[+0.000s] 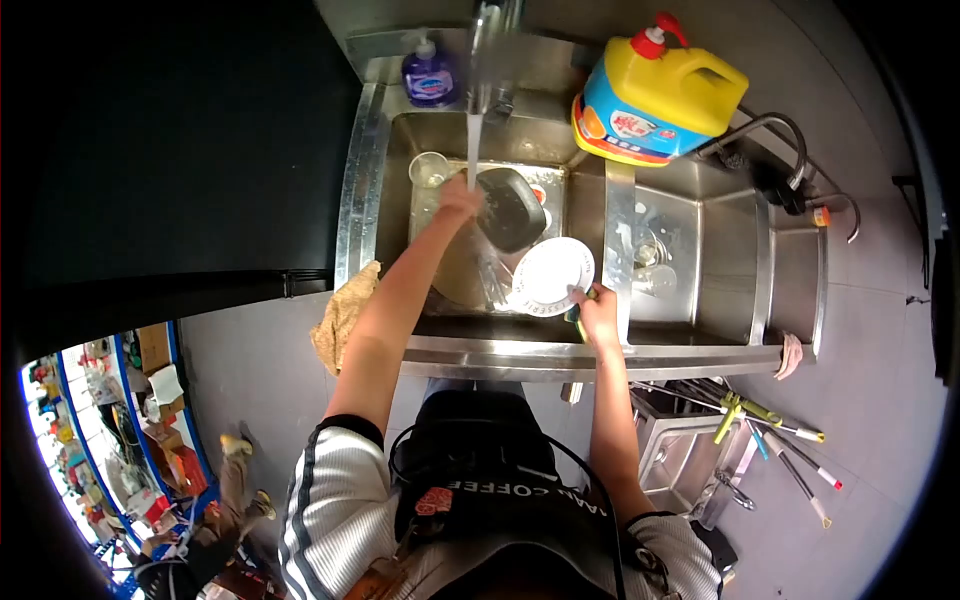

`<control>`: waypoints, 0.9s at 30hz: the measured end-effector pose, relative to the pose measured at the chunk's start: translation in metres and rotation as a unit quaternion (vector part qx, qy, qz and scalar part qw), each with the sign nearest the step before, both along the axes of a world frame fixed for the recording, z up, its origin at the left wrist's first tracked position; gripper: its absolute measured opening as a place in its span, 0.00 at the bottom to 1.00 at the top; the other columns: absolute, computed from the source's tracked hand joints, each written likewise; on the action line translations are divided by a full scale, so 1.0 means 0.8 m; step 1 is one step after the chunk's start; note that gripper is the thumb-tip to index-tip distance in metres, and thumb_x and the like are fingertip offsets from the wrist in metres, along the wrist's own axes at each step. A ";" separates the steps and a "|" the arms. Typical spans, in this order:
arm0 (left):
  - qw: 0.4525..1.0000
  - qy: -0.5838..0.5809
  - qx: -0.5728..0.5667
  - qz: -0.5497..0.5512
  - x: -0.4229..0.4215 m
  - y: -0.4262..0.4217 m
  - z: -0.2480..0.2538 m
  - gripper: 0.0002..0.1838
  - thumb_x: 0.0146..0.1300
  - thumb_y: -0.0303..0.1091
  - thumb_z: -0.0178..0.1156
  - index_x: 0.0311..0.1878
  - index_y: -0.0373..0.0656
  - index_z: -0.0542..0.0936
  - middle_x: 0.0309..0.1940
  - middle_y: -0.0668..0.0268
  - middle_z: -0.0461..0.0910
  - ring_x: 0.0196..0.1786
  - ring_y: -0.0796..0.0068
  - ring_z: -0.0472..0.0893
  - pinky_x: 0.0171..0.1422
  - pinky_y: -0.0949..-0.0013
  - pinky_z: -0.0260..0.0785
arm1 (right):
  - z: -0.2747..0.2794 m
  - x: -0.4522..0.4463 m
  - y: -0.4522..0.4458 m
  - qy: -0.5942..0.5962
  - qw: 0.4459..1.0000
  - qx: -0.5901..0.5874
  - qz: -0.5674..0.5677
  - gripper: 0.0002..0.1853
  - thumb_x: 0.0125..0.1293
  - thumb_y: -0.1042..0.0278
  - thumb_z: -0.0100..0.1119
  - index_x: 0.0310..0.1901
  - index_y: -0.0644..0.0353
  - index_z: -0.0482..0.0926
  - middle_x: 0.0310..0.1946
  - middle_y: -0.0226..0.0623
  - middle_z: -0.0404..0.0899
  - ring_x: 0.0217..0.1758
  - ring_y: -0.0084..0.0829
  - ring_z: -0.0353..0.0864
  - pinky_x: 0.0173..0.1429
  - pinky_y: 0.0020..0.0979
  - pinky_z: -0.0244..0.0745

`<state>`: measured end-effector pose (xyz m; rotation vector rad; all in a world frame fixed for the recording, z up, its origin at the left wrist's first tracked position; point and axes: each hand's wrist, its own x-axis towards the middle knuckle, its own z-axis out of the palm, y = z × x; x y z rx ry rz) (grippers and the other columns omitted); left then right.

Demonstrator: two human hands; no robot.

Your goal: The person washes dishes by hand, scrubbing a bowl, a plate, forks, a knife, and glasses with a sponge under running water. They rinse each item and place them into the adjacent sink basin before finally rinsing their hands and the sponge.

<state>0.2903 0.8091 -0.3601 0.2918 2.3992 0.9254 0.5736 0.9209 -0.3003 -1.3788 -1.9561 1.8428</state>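
Observation:
In the left basin, my left hand grips the left edge of a dark square dish under water running from the faucet; its fingers are partly blurred by the stream. My right hand is closed on the rim of a white plate with lettering around it. A green and dark sponge shows under those fingers, partly hidden. A clear cup sits at the basin's back left. Shiny utensils lie left of the plate.
Behind the sink stand a purple soap bottle and a large yellow detergent jug. Clear cups lie in the right basin. A tan cloth hangs at the left edge. Long-handled tools lean at lower right. Another person is at lower left.

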 end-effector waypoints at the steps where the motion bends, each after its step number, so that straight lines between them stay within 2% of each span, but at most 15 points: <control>1: 0.997 -0.069 0.012 0.021 -0.007 0.000 0.001 0.12 0.52 0.32 0.53 0.36 0.33 0.75 0.28 0.53 0.78 0.30 0.59 0.80 0.30 0.63 0.76 | 0.002 0.002 0.001 0.004 1.000 -0.007 -0.004 0.10 0.52 0.75 0.56 0.33 0.75 0.75 0.26 0.42 0.79 0.29 0.26 0.75 0.35 0.26 0.68; 3: 0.971 -0.209 0.064 0.095 -0.009 -0.002 0.001 0.11 0.53 0.31 0.53 0.36 0.33 0.74 0.27 0.54 0.78 0.27 0.60 0.80 0.27 0.61 0.76 | 0.006 0.004 0.001 0.016 1.000 -0.020 -0.012 0.10 0.52 0.76 0.56 0.34 0.75 0.74 0.27 0.42 0.79 0.29 0.25 0.75 0.35 0.25 0.68; 5: 0.904 -0.349 0.145 0.201 -0.002 -0.006 -0.002 0.08 0.53 0.29 0.53 0.34 0.34 0.74 0.25 0.56 0.78 0.25 0.60 0.79 0.25 0.60 0.76 | 0.012 0.007 0.000 0.029 0.998 -0.043 -0.022 0.10 0.53 0.76 0.56 0.34 0.76 0.74 0.27 0.42 0.78 0.29 0.25 0.74 0.34 0.25 0.68; 6: 0.885 -0.390 0.156 0.203 -0.006 -0.008 -0.030 0.03 0.51 0.25 0.54 0.28 0.37 0.74 0.21 0.58 0.75 0.25 0.61 0.78 0.27 0.58 0.75 | 0.014 0.008 0.000 0.036 0.998 -0.054 -0.025 0.09 0.53 0.77 0.56 0.34 0.76 0.74 0.27 0.41 0.78 0.29 0.25 0.74 0.34 0.25 0.68; 9: 0.851 -0.437 0.238 0.168 -0.007 -0.028 -0.090 0.06 0.46 0.18 0.54 0.30 0.37 0.71 0.23 0.59 0.71 0.23 0.64 0.74 0.31 0.60 0.76 | 0.013 0.010 0.000 0.048 0.997 -0.050 -0.021 0.09 0.54 0.77 0.55 0.34 0.75 0.74 0.28 0.40 0.78 0.28 0.24 0.74 0.34 0.25 0.68; 10: 0.821 -0.444 0.319 0.165 -0.004 -0.032 -0.101 0.07 0.41 0.16 0.56 0.24 0.38 0.71 0.21 0.59 0.71 0.26 0.63 0.75 0.34 0.59 0.74 | 0.012 0.011 -0.001 0.046 0.997 -0.063 -0.023 0.09 0.54 0.77 0.55 0.34 0.75 0.74 0.27 0.40 0.78 0.28 0.24 0.74 0.34 0.24 0.68; 11: 0.805 -0.440 0.368 0.150 0.003 -0.033 -0.098 0.08 0.40 0.15 0.55 0.23 0.38 0.71 0.20 0.60 0.71 0.27 0.64 0.74 0.33 0.59 0.72 | 0.011 0.011 0.001 0.044 0.996 -0.075 -0.025 0.08 0.54 0.77 0.55 0.34 0.74 0.74 0.27 0.39 0.78 0.28 0.23 0.73 0.33 0.24 0.68; 13: 0.836 -0.370 0.389 0.116 0.006 -0.032 -0.168 0.09 0.42 0.23 0.60 0.31 0.39 0.75 0.24 0.60 0.75 0.24 0.66 0.73 0.27 0.62 0.67 | 0.012 0.009 0.003 0.036 0.996 -0.080 -0.027 0.08 0.54 0.77 0.55 0.34 0.74 0.74 0.26 0.39 0.77 0.27 0.23 0.73 0.33 0.24 0.68; 16: 0.812 -0.378 0.360 0.262 0.030 -0.018 -0.101 0.14 0.49 0.32 0.61 0.40 0.40 0.74 0.31 0.60 0.76 0.28 0.65 0.76 0.28 0.60 0.71 | 0.020 0.006 0.004 0.039 0.996 -0.064 -0.039 0.07 0.54 0.78 0.55 0.34 0.73 0.74 0.25 0.37 0.77 0.26 0.23 0.73 0.30 0.24 0.68; 19: 0.891 -0.319 0.229 0.229 0.030 -0.001 -0.068 0.19 0.55 0.41 0.58 0.45 0.40 0.71 0.37 0.59 0.75 0.33 0.64 0.77 0.30 0.59 0.74 | 0.035 0.001 0.001 0.067 0.994 -0.061 -0.059 0.06 0.55 0.78 0.54 0.33 0.73 0.74 0.23 0.36 0.76 0.23 0.23 0.73 0.28 0.24 0.68; 20: 0.893 -0.317 0.265 0.178 0.027 -0.005 -0.077 0.21 0.56 0.44 0.55 0.47 0.40 0.69 0.36 0.58 0.76 0.36 0.63 0.78 0.30 0.59 0.76 | 0.039 0.001 0.003 0.064 0.994 -0.063 -0.055 0.06 0.55 0.78 0.54 0.33 0.72 0.74 0.23 0.36 0.76 0.23 0.23 0.73 0.27 0.24 0.68; 23: 0.939 -0.270 0.168 0.132 0.030 0.003 0.003 0.19 0.56 0.42 0.55 0.45 0.38 0.72 0.32 0.61 0.76 0.36 0.66 0.78 0.35 0.61 0.75 | 0.050 0.000 0.007 0.061 0.994 -0.072 -0.051 0.06 0.56 0.77 0.54 0.34 0.71 0.74 0.24 0.35 0.76 0.22 0.22 0.73 0.25 0.23 0.68; 25: 0.993 -0.063 0.075 0.073 0.023 0.000 -0.030 0.16 0.54 0.39 0.56 0.42 0.37 0.73 0.30 0.62 0.77 0.36 0.69 0.78 0.37 0.65 0.73 | 0.051 0.003 0.009 0.074 0.994 -0.064 -0.055 0.06 0.56 0.77 0.54 0.34 0.71 0.74 0.24 0.35 0.76 0.22 0.22 0.73 0.25 0.22 0.68; 26: 0.998 0.042 0.026 0.041 0.020 -0.004 -0.041 0.15 0.54 0.37 0.56 0.41 0.36 0.74 0.29 0.63 0.77 0.36 0.71 0.78 0.39 0.66 0.72 | 0.051 0.004 0.010 0.078 0.994 -0.060 -0.055 0.06 0.56 0.76 0.55 0.34 0.71 0.75 0.24 0.35 0.76 0.22 0.22 0.73 0.26 0.23 0.68; 27: 0.992 0.008 0.113 0.053 0.022 -0.015 -0.036 0.15 0.54 0.34 0.55 0.44 0.37 0.74 0.32 0.64 0.77 0.36 0.72 0.77 0.40 0.69 0.70 | 0.051 0.006 0.011 0.074 0.994 -0.054 -0.056 0.07 0.56 0.76 0.55 0.34 0.70 0.75 0.25 0.34 0.77 0.23 0.22 0.73 0.27 0.22 0.68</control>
